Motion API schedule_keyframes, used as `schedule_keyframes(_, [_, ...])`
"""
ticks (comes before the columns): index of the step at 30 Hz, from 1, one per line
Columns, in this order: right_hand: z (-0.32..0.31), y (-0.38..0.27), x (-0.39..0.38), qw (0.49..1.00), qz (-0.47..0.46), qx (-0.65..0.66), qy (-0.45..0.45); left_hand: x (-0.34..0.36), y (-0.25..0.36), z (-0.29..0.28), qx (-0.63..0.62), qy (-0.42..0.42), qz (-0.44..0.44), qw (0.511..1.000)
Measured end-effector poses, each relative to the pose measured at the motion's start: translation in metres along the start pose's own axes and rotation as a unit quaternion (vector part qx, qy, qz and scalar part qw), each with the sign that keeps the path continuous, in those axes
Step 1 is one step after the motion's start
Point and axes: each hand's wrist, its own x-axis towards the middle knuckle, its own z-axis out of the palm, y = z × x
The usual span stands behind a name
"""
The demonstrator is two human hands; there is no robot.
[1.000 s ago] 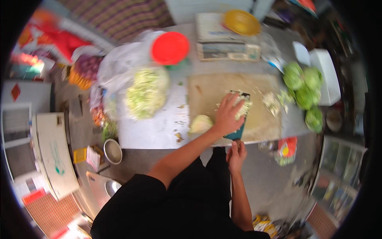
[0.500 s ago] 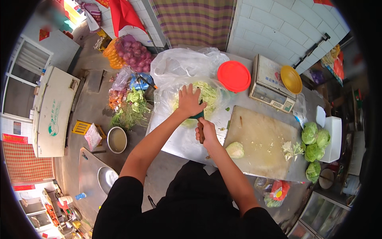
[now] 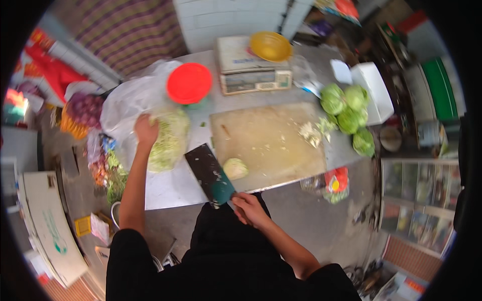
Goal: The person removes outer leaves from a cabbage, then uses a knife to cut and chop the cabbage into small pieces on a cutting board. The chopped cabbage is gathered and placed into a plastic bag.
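Shredded cabbage [image 3: 168, 143] lies in a clear plastic bag [image 3: 118, 113] on the left part of the metal table. My left hand [image 3: 146, 129] is at the cabbage's left edge, against the bag; its fingers are blurred and partly hidden. In my right hand [image 3: 249, 208] is the handle of a cleaver [image 3: 205, 168], its broad dark blade pointing up and left over the table's front edge. Bits of cabbage cling to the blade. Just right of the blade, a cut piece of cabbage [image 3: 235, 168] sits on the cutting board [image 3: 266, 135].
Behind the board stand a scale [image 3: 256, 80] with a yellow bowl [image 3: 271, 46] and a red lid [image 3: 189, 83]. Several whole cabbages [image 3: 346, 108] sit at the right, beside a white foam box [image 3: 374, 93]. Cabbage scraps [image 3: 312, 133] lie on the board's right side.
My view has swung right. The cleaver has come away from the shredded cabbage, back toward my body. My left hand, spread flat on the cabbage before, is now at its left edge.
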Motion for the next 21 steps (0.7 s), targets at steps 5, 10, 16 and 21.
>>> schedule_keyframes(5, [-0.137,0.056,-0.035,0.967,-0.111,0.003,0.231,-0.121,0.185,-0.005,-0.160,0.140,0.112,0.971])
schedule_keyframes(10, [-0.248,0.101,-0.016,0.906,-0.172,-0.037,0.385,-0.177,0.346,0.124,-0.153,-0.108,0.151,0.971])
schedule_keyframes(16, [-0.276,0.068,0.042,0.911,-0.176,-0.073,0.366,-0.187,0.404,0.205,-0.021,-0.075,0.044,0.996])
schedule_keyframes(21, [-0.234,0.075,0.084,0.910,-0.203,-0.227,0.280,-0.190,0.406,0.214,-0.128,-0.005,0.029,0.991])
